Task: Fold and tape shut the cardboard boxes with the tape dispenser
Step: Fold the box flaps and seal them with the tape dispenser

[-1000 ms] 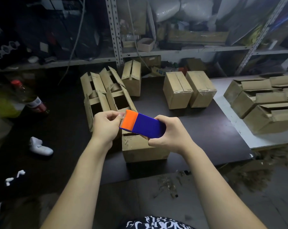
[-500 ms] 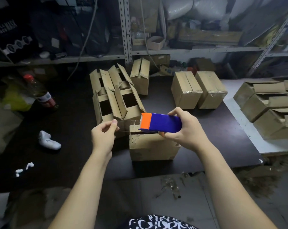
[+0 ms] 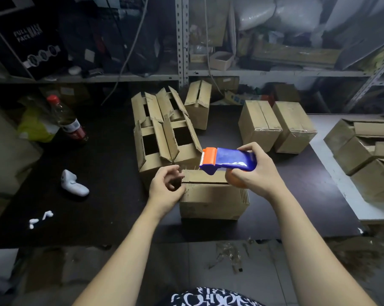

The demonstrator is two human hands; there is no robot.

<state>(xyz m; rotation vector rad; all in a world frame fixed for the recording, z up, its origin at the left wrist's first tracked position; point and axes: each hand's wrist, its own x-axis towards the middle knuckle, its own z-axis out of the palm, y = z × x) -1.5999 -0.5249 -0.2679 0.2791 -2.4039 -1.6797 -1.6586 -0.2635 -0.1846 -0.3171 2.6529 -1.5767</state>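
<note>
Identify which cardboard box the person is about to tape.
The closed box directly below the tape dispenser, between both hands; the other boxes sit farther back or aside.

Closed brown cardboard box [image 3: 213,200] at frame centre; open-flapped cardboard boxes [image 3: 162,138] behind it; two sealed cardboard boxes [image 3: 277,127] upper right; red-capped plastic bottle [image 3: 67,120] far left.
</note>
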